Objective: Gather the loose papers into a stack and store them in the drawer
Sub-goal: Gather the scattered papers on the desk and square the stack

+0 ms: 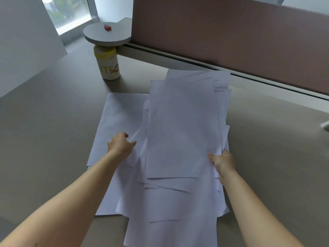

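Observation:
Several loose white papers point(179, 125) lie in an untidy overlapping pile in the middle of the grey-brown desk point(53, 125). One sheet point(121, 113) spreads flat to the left under the rest. My left hand point(121, 144) sits at the pile's left side, fingers curled on a sheet's edge. My right hand point(222, 160) pinches the right edge of the upper sheets, thumb on top. The top sheets are slightly lifted. No drawer is in view.
A white bottle with a yellow cap point(107, 63) stands at the back left, under a round grey disc point(106, 34) carrying a small red object point(107, 27). A brown partition point(231, 32) runs along the desk's far edge. A small pale object point(325, 125) shows at the right edge.

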A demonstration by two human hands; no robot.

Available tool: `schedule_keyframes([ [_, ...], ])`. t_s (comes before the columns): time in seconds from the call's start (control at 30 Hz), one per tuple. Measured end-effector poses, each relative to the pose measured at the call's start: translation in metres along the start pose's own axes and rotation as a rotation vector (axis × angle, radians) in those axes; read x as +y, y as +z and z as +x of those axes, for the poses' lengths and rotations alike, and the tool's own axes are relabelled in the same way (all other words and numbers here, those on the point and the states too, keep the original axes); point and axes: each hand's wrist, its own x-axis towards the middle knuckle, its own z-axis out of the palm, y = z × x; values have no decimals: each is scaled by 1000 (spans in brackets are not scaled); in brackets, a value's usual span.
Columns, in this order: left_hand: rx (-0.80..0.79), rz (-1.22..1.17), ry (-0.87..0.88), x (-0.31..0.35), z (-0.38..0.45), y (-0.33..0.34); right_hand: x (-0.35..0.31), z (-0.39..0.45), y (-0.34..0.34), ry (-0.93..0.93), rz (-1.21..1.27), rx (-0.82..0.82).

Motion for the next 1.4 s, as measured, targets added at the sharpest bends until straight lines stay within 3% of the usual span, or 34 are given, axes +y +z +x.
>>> schedule_keyframes([
  [0.13,-101,-165,-38,16,12,-2,-5,14,11,34,-7,16],
  [0.27,-322,-201,-54,28,16,4,-6,25,28,61,-83,15],
  [0.4,-364,-422,-8,21,32,11,-6,31,39,74,-130,-60],
  [0.47,-323,-422,46,16,41,10,-10,33,39,-2,-278,-26],
  [0.57,-194,-469,86,11,48,5,-12,42,35,-112,-693,102],
  [0.73,-50,-436,128,-5,57,-4,-5,48,37,-78,-978,-70],
  [0.87,-67,-601,157,-1,59,-15,-7,43,55,-197,-861,-193],
  [1.0,-95,-666,92,-2,58,-18,-14,40,65,-187,-451,-272],
  [1.07,-9,-518,50,-5,54,-16,-15,43,61,-209,-393,-108],
  [1.17,156,-20,-29,-7,47,-19,-16,45,49,-75,-573,167],
  [1.27,117,96,-90,-7,44,-22,-11,41,48,-7,-665,85],
  [1.4,64,160,-23,-6,50,-16,-5,43,58,-51,-812,-34],
])
